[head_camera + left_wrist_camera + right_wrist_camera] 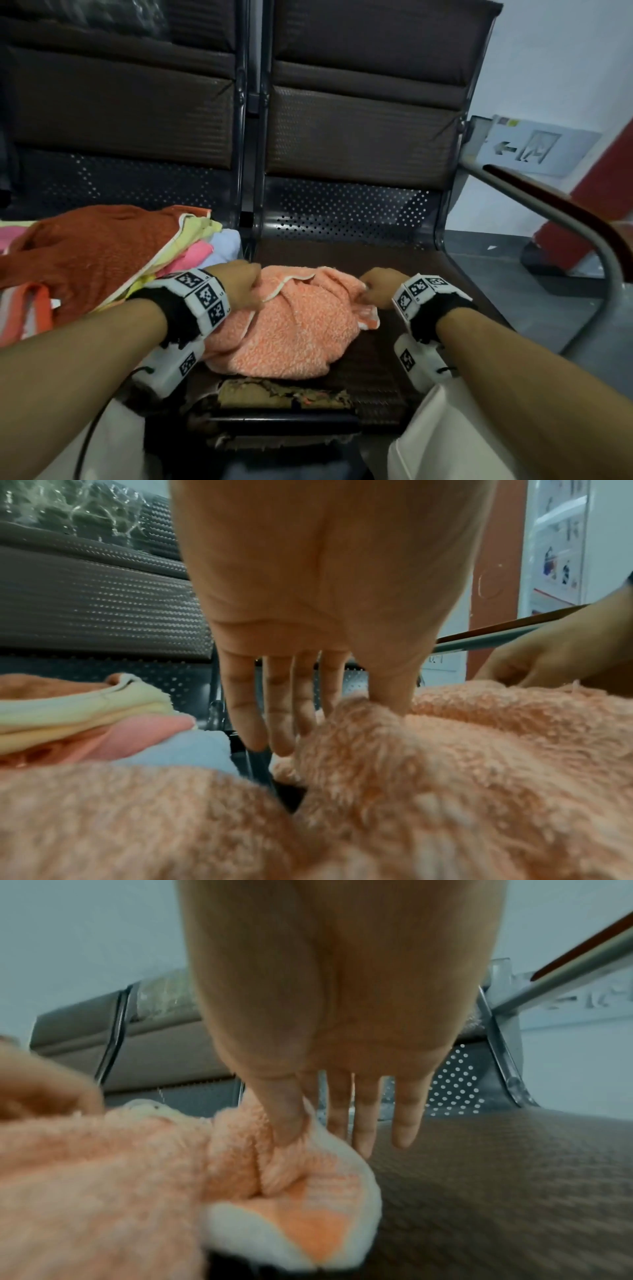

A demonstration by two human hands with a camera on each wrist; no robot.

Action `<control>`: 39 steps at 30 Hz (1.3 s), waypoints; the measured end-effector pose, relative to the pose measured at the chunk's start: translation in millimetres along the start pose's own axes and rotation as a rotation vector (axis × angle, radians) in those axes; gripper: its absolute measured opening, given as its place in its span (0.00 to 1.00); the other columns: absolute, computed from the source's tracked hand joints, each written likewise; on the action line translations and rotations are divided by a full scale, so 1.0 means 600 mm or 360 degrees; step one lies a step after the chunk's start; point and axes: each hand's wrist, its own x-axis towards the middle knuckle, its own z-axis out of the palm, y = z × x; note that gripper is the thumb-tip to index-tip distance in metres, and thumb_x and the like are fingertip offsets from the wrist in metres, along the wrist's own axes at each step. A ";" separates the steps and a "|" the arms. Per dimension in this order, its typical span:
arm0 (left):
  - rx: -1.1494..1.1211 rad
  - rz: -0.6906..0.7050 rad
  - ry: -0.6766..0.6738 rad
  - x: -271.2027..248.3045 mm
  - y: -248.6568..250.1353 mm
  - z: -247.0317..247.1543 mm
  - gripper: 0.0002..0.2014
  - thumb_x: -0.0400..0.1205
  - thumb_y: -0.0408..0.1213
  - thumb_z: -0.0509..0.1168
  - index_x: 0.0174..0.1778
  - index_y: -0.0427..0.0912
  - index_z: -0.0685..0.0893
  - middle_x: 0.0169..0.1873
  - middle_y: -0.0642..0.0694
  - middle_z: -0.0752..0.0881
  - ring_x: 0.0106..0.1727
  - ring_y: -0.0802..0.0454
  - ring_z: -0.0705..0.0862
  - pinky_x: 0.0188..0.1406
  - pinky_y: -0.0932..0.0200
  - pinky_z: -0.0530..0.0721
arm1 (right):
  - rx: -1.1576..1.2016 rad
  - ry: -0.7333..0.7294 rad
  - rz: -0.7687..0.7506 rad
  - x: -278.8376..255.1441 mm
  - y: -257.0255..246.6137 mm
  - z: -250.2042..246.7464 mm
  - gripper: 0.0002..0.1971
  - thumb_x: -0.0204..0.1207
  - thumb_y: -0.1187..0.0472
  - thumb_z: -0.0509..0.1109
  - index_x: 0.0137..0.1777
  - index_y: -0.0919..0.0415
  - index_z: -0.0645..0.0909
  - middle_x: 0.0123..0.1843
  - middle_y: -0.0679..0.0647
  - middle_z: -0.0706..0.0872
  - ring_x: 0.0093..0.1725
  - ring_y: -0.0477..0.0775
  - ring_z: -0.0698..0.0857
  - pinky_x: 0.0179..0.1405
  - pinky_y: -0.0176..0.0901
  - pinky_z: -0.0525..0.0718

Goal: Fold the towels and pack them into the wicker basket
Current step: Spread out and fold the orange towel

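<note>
We have the peach towel [294, 329] bunched on the brown seat [383, 356] at 6 o'clock, between our two hands. Our left hand [239, 284] pinches its left edge with thumb and forefinger, other fingers [246, 718] hanging straight; our right hand [376, 286] pinches the white-trimmed right corner the same way. The towel's long axis runs 9 to 3 o'clock, so each grip sits at one end and spreading outward should flatten it. More towels [102, 253] lie piled at 9 o'clock. No wicker basket is in view.
</note>
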 end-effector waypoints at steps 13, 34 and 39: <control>-0.1679 0.0300 0.0617 -0.038 0.045 -0.114 0.13 0.85 0.34 0.59 0.34 0.44 0.76 0.29 0.51 0.74 0.31 0.57 0.71 0.35 0.59 0.69 | 0.1390 0.1121 -0.0594 -0.045 -0.083 -0.067 0.11 0.78 0.50 0.67 0.59 0.43 0.76 0.29 0.39 0.80 0.27 0.38 0.79 0.29 0.35 0.75; -0.0785 -0.0105 0.0772 -0.026 -0.017 -0.077 0.05 0.72 0.34 0.75 0.38 0.46 0.85 0.42 0.44 0.89 0.47 0.47 0.86 0.44 0.58 0.80 | 0.2126 0.1035 -0.0241 -0.030 -0.076 -0.070 0.17 0.73 0.67 0.74 0.62 0.65 0.79 0.38 0.54 0.87 0.29 0.41 0.86 0.32 0.34 0.84; -0.1167 -0.0117 0.0484 -0.027 0.008 -0.079 0.05 0.74 0.40 0.75 0.35 0.49 0.85 0.37 0.44 0.90 0.41 0.48 0.87 0.47 0.50 0.86 | 0.1399 0.0157 -0.0249 -0.033 -0.071 -0.028 0.32 0.67 0.73 0.78 0.71 0.64 0.70 0.55 0.58 0.86 0.34 0.48 0.86 0.23 0.34 0.80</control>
